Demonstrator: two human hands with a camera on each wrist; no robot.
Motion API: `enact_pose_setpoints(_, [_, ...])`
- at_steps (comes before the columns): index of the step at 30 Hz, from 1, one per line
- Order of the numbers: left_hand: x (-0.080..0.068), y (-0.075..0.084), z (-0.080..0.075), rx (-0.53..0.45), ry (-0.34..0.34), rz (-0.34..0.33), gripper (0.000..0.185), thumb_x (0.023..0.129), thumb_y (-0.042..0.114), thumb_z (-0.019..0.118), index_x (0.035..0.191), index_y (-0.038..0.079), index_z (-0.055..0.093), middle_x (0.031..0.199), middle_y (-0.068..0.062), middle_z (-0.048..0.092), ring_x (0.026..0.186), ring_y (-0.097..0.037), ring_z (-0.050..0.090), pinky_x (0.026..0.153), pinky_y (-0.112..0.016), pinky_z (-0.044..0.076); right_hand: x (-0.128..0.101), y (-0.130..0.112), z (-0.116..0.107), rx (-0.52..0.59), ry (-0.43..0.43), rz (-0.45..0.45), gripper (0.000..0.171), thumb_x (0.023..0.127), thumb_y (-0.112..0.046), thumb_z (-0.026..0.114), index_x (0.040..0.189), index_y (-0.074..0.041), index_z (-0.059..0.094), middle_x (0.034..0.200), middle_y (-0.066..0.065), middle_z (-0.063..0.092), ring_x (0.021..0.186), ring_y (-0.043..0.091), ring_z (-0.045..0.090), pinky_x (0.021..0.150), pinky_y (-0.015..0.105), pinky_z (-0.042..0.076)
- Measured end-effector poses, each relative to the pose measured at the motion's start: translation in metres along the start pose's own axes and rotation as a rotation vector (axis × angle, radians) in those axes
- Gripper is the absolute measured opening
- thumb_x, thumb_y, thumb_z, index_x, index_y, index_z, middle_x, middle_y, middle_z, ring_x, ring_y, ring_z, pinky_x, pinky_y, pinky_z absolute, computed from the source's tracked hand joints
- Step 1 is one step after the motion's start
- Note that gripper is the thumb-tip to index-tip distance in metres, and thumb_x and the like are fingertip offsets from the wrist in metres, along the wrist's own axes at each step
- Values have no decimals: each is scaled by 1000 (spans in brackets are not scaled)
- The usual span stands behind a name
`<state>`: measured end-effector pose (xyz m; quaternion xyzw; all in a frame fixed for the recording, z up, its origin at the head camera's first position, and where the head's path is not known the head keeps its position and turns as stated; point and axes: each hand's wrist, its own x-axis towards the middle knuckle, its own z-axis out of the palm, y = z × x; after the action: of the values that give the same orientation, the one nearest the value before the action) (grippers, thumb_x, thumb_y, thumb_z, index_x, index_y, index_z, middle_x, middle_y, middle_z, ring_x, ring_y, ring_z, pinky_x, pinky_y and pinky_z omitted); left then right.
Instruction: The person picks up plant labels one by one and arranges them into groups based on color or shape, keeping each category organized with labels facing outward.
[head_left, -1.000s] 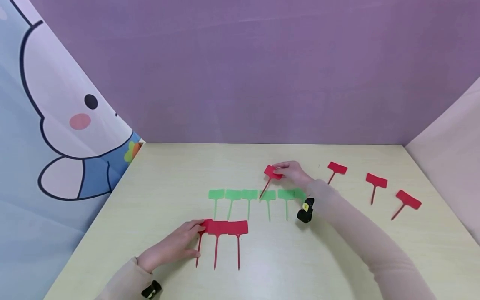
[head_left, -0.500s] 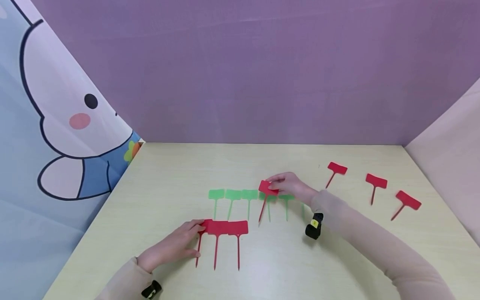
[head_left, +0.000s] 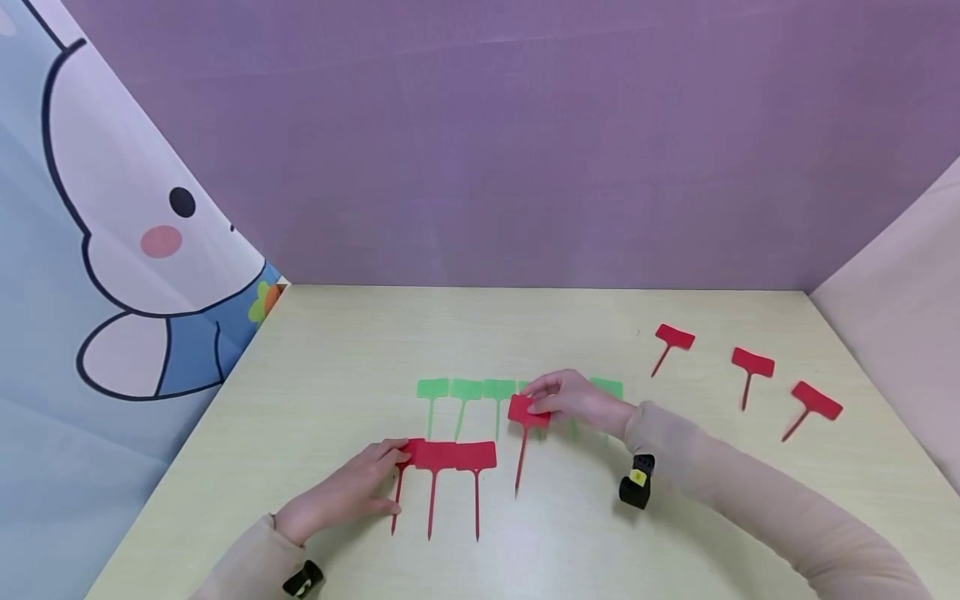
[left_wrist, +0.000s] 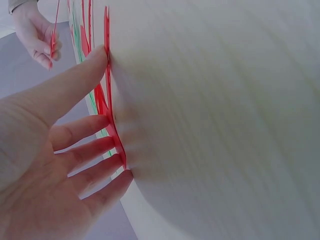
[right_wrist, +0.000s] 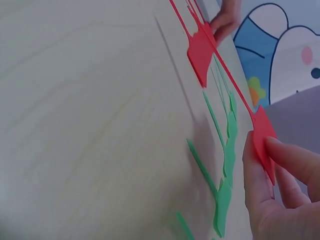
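Observation:
Red T-shaped plant labels lie in a short row on the table, heads side by side and stems toward the front; the middle one (head_left: 435,455) and right one (head_left: 476,456) show fully. My left hand (head_left: 348,492) touches the leftmost label (left_wrist: 108,85) with nearly straight fingers along its edge and the thumb at its stem. My right hand (head_left: 573,398) pinches another red plant label (right_wrist: 262,137) by its head, raised off the table right of the row, stem pointing frontward. Behind, a row of green plant labels (head_left: 467,389) lies flat, partly hidden by the right hand.
Several loose items lie at the right: a red label (head_left: 675,337) farthest back, another (head_left: 753,362) beside it, and a third (head_left: 817,401) farther right. A purple backdrop (head_left: 547,150) rises behind the table (head_left: 360,333); a cartoon-print sheet (head_left: 150,350) borders its left.
My right hand has brought the pinched red label frontward and slightly left, over the green row toward the red row. The left hand stays in place.

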<state>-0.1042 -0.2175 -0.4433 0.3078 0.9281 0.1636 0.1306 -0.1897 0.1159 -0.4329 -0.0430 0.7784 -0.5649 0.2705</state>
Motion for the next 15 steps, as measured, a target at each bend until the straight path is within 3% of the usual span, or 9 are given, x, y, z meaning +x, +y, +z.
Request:
enact_pose_setpoints(7, [0,1,-1,-2,-4,-9,65,71,28,73,121,-3,46,129,-14,39,116,-30,39,91,-42,40,-11,2,9,-43,-61,-33,26,78,-4,63,104,-1,63,95,6,61,77,14,58,70,28,51])
enact_pose_setpoints(15, [0,2,-2,-3,-11,-13,64,71,27,73,121,-3,46,130,-14,39,116,-30,39,92,-41,40,-16,4,20,-126,-32,-40,24,75,-5,67,99,-6,66,95,2,61,84,15,54,72,26,48])
